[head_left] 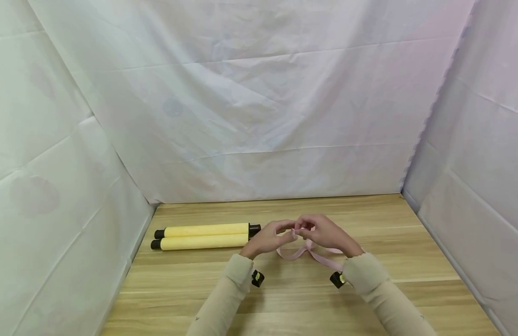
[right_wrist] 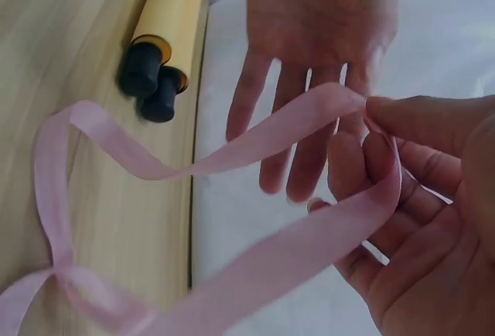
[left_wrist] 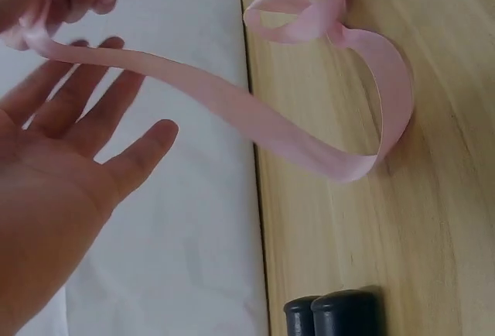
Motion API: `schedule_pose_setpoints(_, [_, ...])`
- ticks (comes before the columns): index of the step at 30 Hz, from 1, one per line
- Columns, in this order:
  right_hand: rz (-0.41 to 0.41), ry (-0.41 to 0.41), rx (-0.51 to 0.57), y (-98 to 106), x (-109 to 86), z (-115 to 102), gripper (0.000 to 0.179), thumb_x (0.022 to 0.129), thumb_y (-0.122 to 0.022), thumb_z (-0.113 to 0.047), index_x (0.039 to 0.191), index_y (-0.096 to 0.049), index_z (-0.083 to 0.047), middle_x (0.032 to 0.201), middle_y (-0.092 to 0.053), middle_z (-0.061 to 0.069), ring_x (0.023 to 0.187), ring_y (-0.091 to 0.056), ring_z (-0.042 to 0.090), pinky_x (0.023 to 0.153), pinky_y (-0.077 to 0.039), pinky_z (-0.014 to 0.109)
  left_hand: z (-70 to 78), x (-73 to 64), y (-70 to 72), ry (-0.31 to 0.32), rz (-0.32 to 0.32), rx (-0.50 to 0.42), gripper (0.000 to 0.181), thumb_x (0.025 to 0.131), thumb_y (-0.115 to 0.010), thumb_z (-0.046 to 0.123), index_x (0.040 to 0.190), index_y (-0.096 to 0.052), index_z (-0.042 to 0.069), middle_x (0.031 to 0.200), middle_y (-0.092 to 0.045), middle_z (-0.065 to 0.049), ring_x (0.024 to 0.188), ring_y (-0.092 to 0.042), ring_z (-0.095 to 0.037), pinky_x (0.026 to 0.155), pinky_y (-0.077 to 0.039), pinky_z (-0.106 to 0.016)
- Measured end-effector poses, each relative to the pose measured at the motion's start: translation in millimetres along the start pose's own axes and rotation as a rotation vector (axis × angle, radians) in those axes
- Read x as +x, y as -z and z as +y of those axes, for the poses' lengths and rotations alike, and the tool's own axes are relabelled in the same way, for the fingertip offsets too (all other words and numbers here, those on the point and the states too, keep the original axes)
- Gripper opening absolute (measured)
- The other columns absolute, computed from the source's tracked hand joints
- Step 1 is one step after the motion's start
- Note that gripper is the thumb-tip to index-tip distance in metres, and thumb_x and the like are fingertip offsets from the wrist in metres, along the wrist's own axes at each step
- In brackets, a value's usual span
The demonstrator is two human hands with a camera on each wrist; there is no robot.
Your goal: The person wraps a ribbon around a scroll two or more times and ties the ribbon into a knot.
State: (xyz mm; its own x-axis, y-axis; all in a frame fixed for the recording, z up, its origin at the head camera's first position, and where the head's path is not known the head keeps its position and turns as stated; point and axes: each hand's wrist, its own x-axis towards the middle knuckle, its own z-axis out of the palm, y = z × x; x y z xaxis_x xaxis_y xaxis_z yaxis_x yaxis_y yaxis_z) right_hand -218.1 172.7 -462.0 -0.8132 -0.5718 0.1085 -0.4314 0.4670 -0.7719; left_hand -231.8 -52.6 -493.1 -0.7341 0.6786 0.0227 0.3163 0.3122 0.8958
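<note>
A pink ribbon [head_left: 326, 262] trails from the raised hands down to the table, with a crossing and a loop where it lies on the wood. My right hand [head_left: 322, 232] pinches the ribbon [right_wrist: 278, 266] between thumb and fingers. The left hand [head_left: 269, 238] is held opposite, palm inward and close to the right fingertips. In the left wrist view the left hand [left_wrist: 69, 150] has its fingers straight and spread, and the ribbon [left_wrist: 255, 119] passes across the fingertips. Its thumb's contact with the ribbon cannot be made out.
Two yellow cylinders with black end caps, a rear one [head_left: 206, 230] and a front one [head_left: 204, 241], lie side by side left of the hands. White cloth walls surround the wooden table [head_left: 158, 289]. A black device [head_left: 257, 278] shows by the left wrist.
</note>
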Motion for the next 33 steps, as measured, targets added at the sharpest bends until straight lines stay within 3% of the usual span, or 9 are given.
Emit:
schedule_pose_setpoints(3, [-0.024,-0.004,0.043,1.6,0.8,-3.9,0.010,0.101,-0.058,-0.016,0.098,-0.067,-0.019,0.089,-0.066,0.003,0.079,-0.059,0.014,0.073,-0.049,0.031,-0.4,0.1,2.3,0.004,-0.017,-0.054,0.036,0.098,-0.055,0.049,0.123,-0.067,0.026,0.131,-0.062,0.010,0.130,-0.051,-0.014,0.109,-0.038,-0.050])
schedule_pose_setpoints(5, [-0.034,-0.009,0.077,3.6,0.3,-6.1,0.011,0.101,-0.057,-0.015,0.098,-0.068,-0.018,0.087,-0.065,0.003,0.076,-0.059,0.017,0.069,-0.049,0.030,-1.2,-0.1,3.5,-0.004,-0.022,-0.103,0.033,0.098,-0.058,0.047,0.110,-0.072,0.020,0.121,-0.068,0.007,0.121,-0.058,-0.013,0.106,-0.043,-0.045])
schedule_pose_setpoints(10, [-0.046,-0.012,0.139,11.5,-3.0,-11.3,0.012,0.102,-0.057,-0.018,0.098,-0.068,-0.015,0.080,-0.061,0.001,0.069,-0.058,0.025,0.060,-0.048,0.028,-2.6,-1.4,5.6,-0.032,-0.025,-0.221,0.030,0.099,-0.061,0.035,0.093,-0.072,0.008,0.094,-0.074,-0.004,0.097,-0.069,-0.020,0.095,-0.050,-0.033])
schedule_pose_setpoints(14, [-0.028,-0.008,0.159,18.1,-5.0,-13.1,0.011,0.101,-0.058,-0.019,0.099,-0.068,-0.014,0.079,-0.059,0.002,0.064,-0.055,0.029,0.056,-0.048,0.029,-2.2,-4.2,8.6,-0.041,-0.011,-0.250,0.030,0.099,-0.061,0.034,0.089,-0.071,0.007,0.077,-0.070,-0.007,0.079,-0.068,-0.030,0.085,-0.054,-0.041])
schedule_pose_setpoints(18, [-0.014,-0.023,0.197,23.8,-6.0,-12.3,0.011,0.100,-0.058,-0.016,0.098,-0.068,-0.014,0.074,-0.056,0.004,0.057,-0.049,0.029,0.052,-0.044,0.027,-0.6,-9.3,13.4,-0.031,0.004,-0.262,0.031,0.099,-0.061,0.033,0.089,-0.069,0.005,0.068,-0.063,-0.004,0.064,-0.063,-0.024,0.068,-0.054,-0.055])
schedule_pose_setpoints(21, [0.000,-0.044,0.213,27.2,-6.5,-12.4,0.010,0.100,-0.059,-0.016,0.097,-0.069,-0.015,0.075,-0.056,0.004,0.053,-0.044,0.017,0.051,-0.042,0.026,-0.3,-14.9,18.3,-0.008,0.010,-0.271,0.030,0.099,-0.062,0.031,0.090,-0.069,0.003,0.065,-0.059,-0.002,0.057,-0.057,-0.015,0.057,-0.053,-0.046])
schedule_pose_setpoints(25, [0.028,-0.060,0.190,31.6,-7.9,-13.7,0.005,0.098,-0.063,-0.019,0.097,-0.068,-0.017,0.076,-0.054,0.000,0.055,-0.037,0.007,0.054,-0.039,0.024,-1.6,-24.5,26.1,0.031,0.020,-0.285,0.029,0.098,-0.063,0.032,0.091,-0.069,0.004,0.062,-0.056,-0.001,0.053,-0.052,-0.012,0.050,-0.045,-0.028])
schedule_pose_setpoints(30, [0.010,-0.058,0.101,37.9,-8.3,-14.8,0.013,0.100,-0.061,-0.024,0.107,-0.067,-0.015,0.067,-0.043,-0.001,0.056,-0.034,0.009,0.054,-0.035,0.025,-5.1,-35.9,37.8,0.051,0.039,-0.262,0.028,0.098,-0.064,0.032,0.091,-0.071,0.005,0.060,-0.054,-0.002,0.050,-0.048,-0.013,0.047,-0.041,-0.028])
schedule_pose_setpoints(33, [-0.009,-0.081,0.038,42.0,-9.4,-14.2,0.022,0.103,-0.054,-0.028,0.114,-0.066,-0.014,0.074,-0.049,-0.002,0.064,-0.041,0.011,0.062,-0.040,0.027,-5.9,-40.9,45.3,0.054,0.043,-0.234,0.028,0.098,-0.063,0.031,0.092,-0.071,0.006,0.059,-0.053,-0.003,0.049,-0.047,-0.013,0.047,-0.041,-0.028])
